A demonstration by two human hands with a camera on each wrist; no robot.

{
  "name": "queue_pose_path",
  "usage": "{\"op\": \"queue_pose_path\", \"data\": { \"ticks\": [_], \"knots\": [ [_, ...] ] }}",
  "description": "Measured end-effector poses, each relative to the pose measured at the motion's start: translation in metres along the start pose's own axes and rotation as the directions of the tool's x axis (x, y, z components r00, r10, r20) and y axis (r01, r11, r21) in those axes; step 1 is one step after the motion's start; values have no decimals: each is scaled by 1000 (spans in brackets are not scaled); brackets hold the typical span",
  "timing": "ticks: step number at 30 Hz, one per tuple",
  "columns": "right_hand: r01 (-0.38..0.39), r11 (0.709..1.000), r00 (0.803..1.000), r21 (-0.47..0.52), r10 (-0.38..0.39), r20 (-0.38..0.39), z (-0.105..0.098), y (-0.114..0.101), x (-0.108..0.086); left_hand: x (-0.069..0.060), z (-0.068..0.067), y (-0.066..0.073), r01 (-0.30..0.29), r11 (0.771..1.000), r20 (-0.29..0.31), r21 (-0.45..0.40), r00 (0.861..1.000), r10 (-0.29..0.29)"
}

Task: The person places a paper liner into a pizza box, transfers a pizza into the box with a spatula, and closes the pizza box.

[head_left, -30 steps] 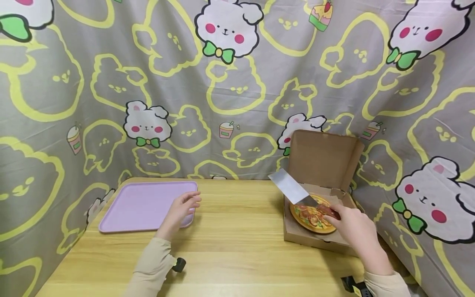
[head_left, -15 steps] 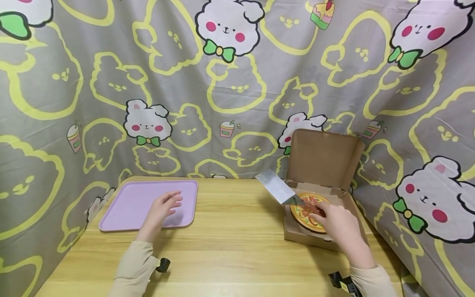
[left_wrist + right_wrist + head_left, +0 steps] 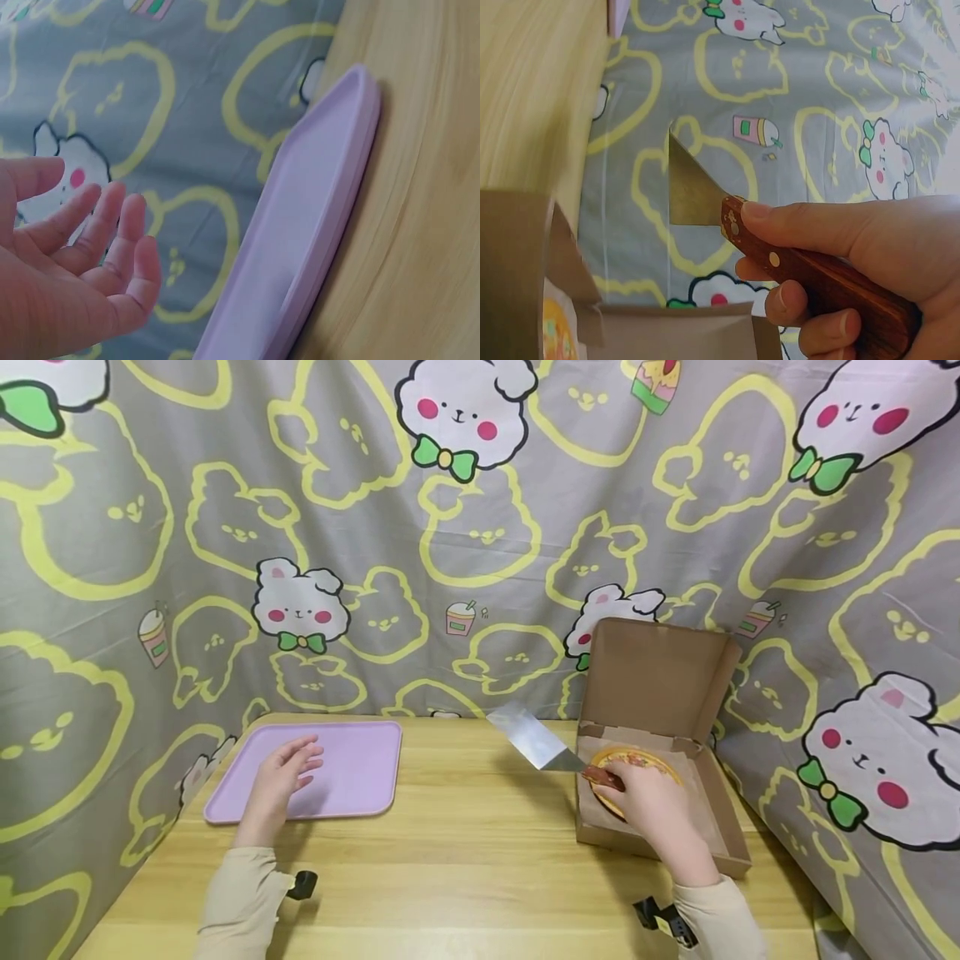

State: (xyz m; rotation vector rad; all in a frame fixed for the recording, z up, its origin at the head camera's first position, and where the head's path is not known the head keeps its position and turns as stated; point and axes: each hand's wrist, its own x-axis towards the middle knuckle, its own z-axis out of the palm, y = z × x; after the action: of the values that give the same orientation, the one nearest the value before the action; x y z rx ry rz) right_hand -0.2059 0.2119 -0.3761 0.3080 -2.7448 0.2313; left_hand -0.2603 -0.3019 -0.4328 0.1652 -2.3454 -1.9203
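My right hand (image 3: 651, 802) grips the wooden handle (image 3: 821, 281) of a metal spatula, thumb along its top, above the left part of the box. The wide blade (image 3: 534, 737) points left and back, raised over the table. Beneath the hand, a round pizza (image 3: 667, 767) lies in the open cardboard box (image 3: 660, 685), partly hidden by hand and handle. My left hand (image 3: 279, 777) hovers above the purple tray (image 3: 360, 768), fingers slightly bent and apart, holding nothing. In the left wrist view, that hand (image 3: 82, 270) is beside the tray (image 3: 300, 217), not touching it.
The wooden table (image 3: 450, 843) stretches between tray and box. A grey curtain (image 3: 390, 527) with yellow outlines and white cartoon animals hangs behind the table and along both sides. The box's lid stands upright at the back, near the curtain.
My right hand has carried the spatula leftward, so the blade now reaches past the box's left edge over the table. My left hand has shifted left across the tray. Box and tray stay in place.
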Motion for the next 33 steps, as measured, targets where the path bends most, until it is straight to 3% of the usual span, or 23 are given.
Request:
{"op": "queue_pose_path", "data": {
  "ticks": [4,9,14,22,27,33],
  "knots": [
    [-30,999,999,34,29,23,3,-8,3,0,-13,-2,0,999,-63,-39,998,-3],
    [-52,996,997,71,48,56,9,-19,7,-3,-31,-6,24,1000,-173,7,985,-22],
    [-39,996,996,85,32,85,20,-34,12,-10,-50,-10,72,994,-297,83,954,-45],
    [13,996,999,83,-18,49,37,-57,20,-17,-75,-28,166,985,-436,56,891,-125],
    [39,994,997,106,-45,57,44,-71,23,-18,-85,-39,224,975,-456,1,867,-198],
    [65,989,992,133,-78,99,49,-86,26,-13,-91,-51,248,965,-455,-86,852,-260]
  ]
}}
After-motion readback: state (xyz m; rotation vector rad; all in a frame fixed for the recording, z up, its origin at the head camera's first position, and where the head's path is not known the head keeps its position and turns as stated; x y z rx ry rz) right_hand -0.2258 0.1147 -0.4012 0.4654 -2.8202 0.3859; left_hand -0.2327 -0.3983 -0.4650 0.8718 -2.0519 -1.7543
